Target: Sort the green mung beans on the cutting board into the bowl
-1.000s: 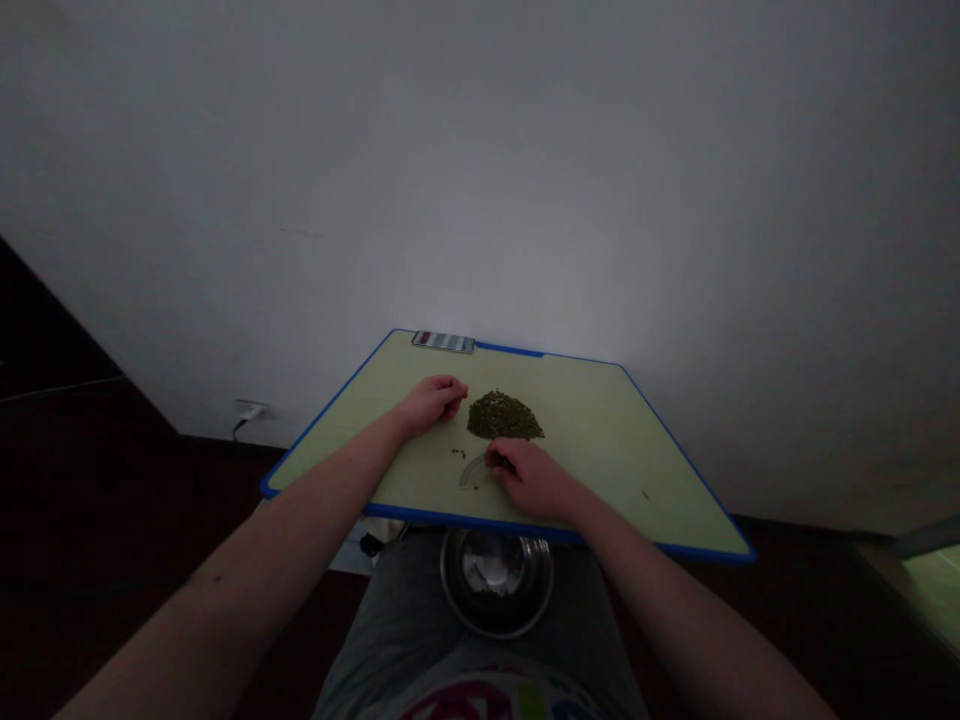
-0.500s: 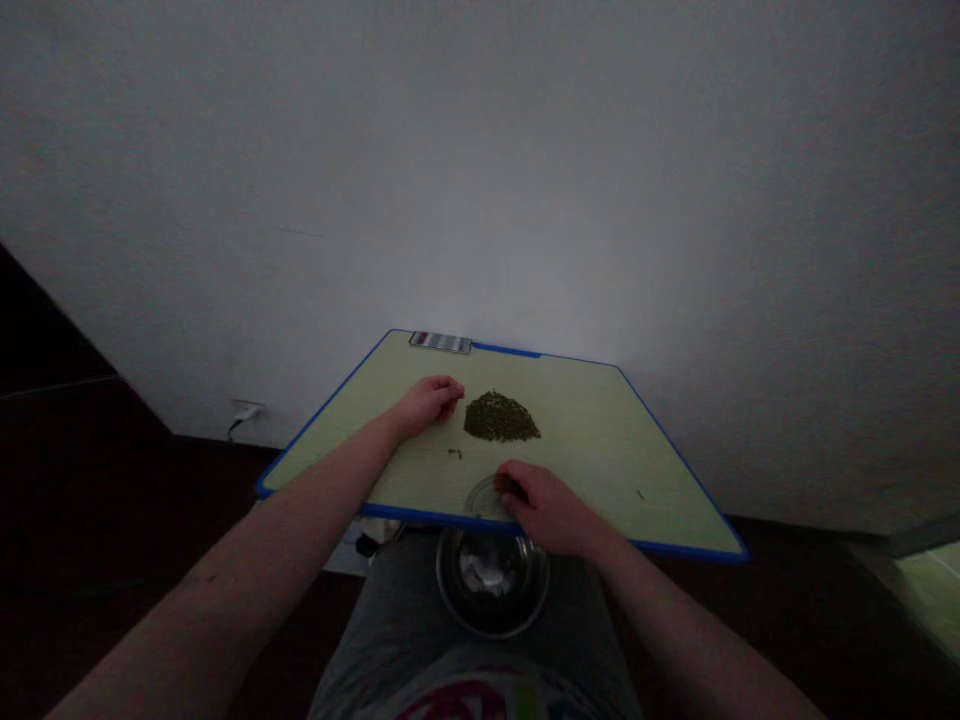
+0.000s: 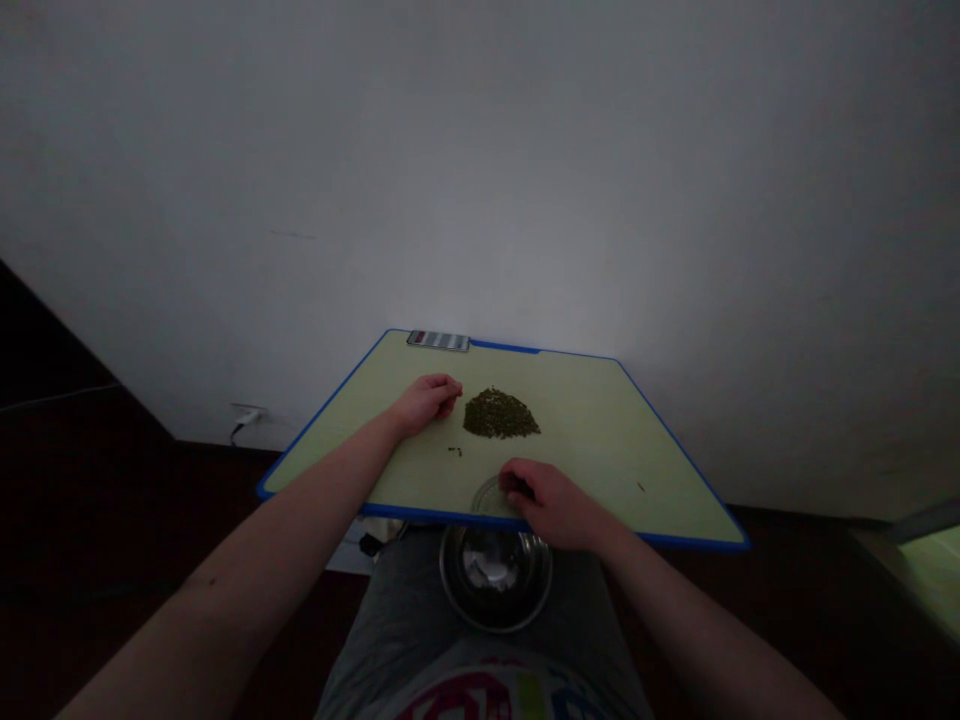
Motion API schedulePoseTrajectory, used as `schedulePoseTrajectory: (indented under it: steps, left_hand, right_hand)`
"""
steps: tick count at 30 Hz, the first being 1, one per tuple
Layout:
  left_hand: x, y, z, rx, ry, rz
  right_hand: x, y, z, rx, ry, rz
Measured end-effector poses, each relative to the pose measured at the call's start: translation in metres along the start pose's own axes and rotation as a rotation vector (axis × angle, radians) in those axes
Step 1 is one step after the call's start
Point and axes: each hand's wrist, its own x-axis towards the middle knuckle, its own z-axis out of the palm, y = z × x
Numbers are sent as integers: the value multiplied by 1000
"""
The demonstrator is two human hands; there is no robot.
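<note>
A heap of small green beans (image 3: 498, 416) lies on the pale yellow tabletop (image 3: 592, 420). Left of the heap, my left hand (image 3: 430, 402) rests on the table with thumb and fingertips pinched together; anything between them is too small to make out. By the front edge, my right hand (image 3: 546, 500) is curled round the right side of a clear round dish (image 3: 487, 497), its fingertips partly hidden. A few loose beans (image 3: 455, 451) lie between the heap and the dish.
On my lap, beneath the table's blue front edge (image 3: 450, 516), sits a shiny metal bowl (image 3: 495, 585). A phone-like flat thing (image 3: 438, 341) lies at the back left. A small dark sliver (image 3: 641, 487) is on the right. Behind the table rises a wall (image 3: 525, 200).
My right hand and the clear dish have shifted slightly to the right. The left hand stays pinched beside the heap, almost unmoved.
</note>
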Motion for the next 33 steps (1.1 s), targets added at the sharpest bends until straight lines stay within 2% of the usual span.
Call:
schedulePoseTrajectory:
  steps: [9,14,19,22,33]
  left_hand:
    - [1,-1,1,-10,0,0]
    - [0,0,2,-17,7,-6]
    - [0,2,2,-3,14,-8]
    - [-1,2,1,-5,18,-18]
    - [0,-1,-1,-3,4,-3]
  right_hand:
    - [-6,4,-6,-8,-20,6]
    - [-3,8,-4,-39,20,0]
    - [14,16,3,-145,201,17]
    - [28,21,6,-194,264,46]
    - [60,14,11,-191,221,-15]
